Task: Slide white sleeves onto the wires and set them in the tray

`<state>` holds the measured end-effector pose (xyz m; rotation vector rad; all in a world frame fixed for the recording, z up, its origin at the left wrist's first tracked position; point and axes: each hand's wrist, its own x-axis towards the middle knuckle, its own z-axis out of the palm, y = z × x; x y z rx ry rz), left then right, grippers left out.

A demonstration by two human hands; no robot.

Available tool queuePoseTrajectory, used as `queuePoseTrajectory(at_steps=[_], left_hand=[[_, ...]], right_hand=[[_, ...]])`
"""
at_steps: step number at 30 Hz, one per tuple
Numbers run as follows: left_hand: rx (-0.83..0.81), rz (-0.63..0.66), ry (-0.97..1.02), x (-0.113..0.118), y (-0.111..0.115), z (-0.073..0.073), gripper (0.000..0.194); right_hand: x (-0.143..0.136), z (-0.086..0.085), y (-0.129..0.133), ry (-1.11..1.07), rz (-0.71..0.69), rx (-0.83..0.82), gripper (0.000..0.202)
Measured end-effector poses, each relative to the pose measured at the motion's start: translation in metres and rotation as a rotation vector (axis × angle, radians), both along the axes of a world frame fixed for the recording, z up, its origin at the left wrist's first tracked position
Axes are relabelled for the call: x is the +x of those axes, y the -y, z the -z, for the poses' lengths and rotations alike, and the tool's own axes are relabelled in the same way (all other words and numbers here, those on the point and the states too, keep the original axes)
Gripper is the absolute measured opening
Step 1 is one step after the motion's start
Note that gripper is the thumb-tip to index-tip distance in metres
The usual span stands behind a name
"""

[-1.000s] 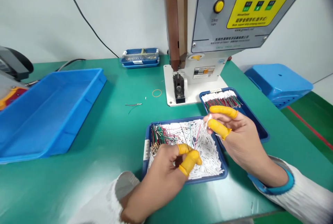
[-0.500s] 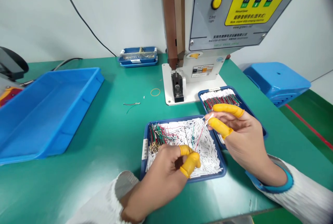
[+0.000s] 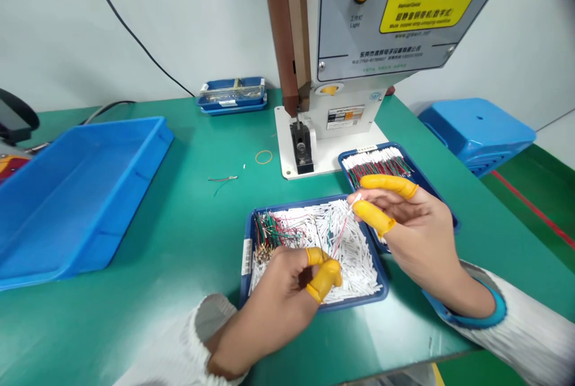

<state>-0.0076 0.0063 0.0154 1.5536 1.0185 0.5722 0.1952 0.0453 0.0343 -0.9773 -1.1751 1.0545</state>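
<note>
My left hand (image 3: pixel 287 296), with yellow finger cots on thumb and forefinger, pinches thin wires (image 3: pixel 341 236) whose black and red strands rise from the fingertips. My right hand (image 3: pixel 415 233), also in yellow finger cots, pinches a small white tube (image 3: pixel 356 199) close to the red strand's upper end. I cannot tell whether the strand is inside it. Both hands are above a blue tray (image 3: pixel 247 257) filled with loose white tubes (image 3: pixel 354 266). A bundle of red, green and black wires (image 3: pixel 272 227) lies in its left part.
A second blue tray (image 3: pixel 442 203) of white-sleeved wires stands behind my right hand. The crimping machine (image 3: pixel 335 152) rises at the back. A wire piece (image 3: pixel 223 179) and a rubber band (image 3: pixel 264 157) lie on the table. A large blue bin (image 3: pixel 90 242) sits left, a blue stool (image 3: pixel 480 125) right.
The whole view has shifted slightly. Both hands keep their pinch, with almost no visible movement relative to the tray.
</note>
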Motion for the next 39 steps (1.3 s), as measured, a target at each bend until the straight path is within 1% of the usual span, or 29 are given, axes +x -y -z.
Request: queuePoseTrajectory(at_steps=[3, 5, 10, 17, 25, 34, 39], left_hand=[[0.007, 0.012, 0.014, 0.0006, -0.0002, 0.0000, 0.039], [-0.003, 0.004, 0.024, 0.0013, -0.0006, -0.0006, 0.038], [-0.023, -0.016, 0.045, 0.0011, -0.0005, -0.0024, 0.034], [-0.036, -0.010, 0.055, 0.0002, 0.0025, 0.0002, 0.029], [-0.033, -0.018, 0.042, 0.0006, 0.0011, 0.0029, 0.028], [-0.042, -0.029, 0.023, 0.0016, 0.0017, 0.0035, 0.030], [-0.055, -0.024, 0.024, 0.0010, 0.0010, 0.0044, 0.031]], right_hand=[[-0.0006, 0.0002, -0.0005, -0.006, -0.028, -0.022, 0.030], [-0.0007, 0.0009, -0.0009, 0.001, -0.033, -0.037, 0.031], [0.0000, 0.0030, -0.0013, 0.012, -0.004, -0.015, 0.031], [0.0011, 0.0056, -0.0018, 0.012, -0.020, -0.050, 0.032], [0.0008, 0.0038, -0.0016, 0.008, -0.012, -0.041, 0.029], [0.0027, 0.0075, -0.0006, 0.049, -0.023, -0.050, 0.028], [0.0031, 0.0074, -0.0009, 0.015, -0.030, -0.050, 0.030]])
